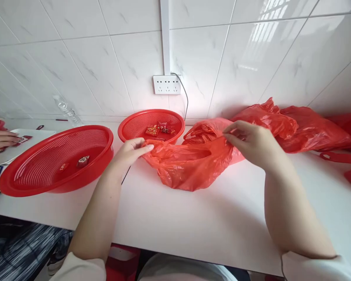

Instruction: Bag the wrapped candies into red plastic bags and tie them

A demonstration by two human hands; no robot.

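My left hand (132, 151) and right hand (256, 145) each pinch one side of the red bag (190, 173); a light, even pull should spread its mouth without tearing. The bag is between the white table's (193, 230) near and back edges. A small basket (123, 128) stands by the back edge, below a socket (167, 85) on the tiled wall (199, 54).

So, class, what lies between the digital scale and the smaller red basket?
In the head view, the larger red basket stands between the digital scale and the smaller red basket; a clear plastic bottle is behind it, near the wall.
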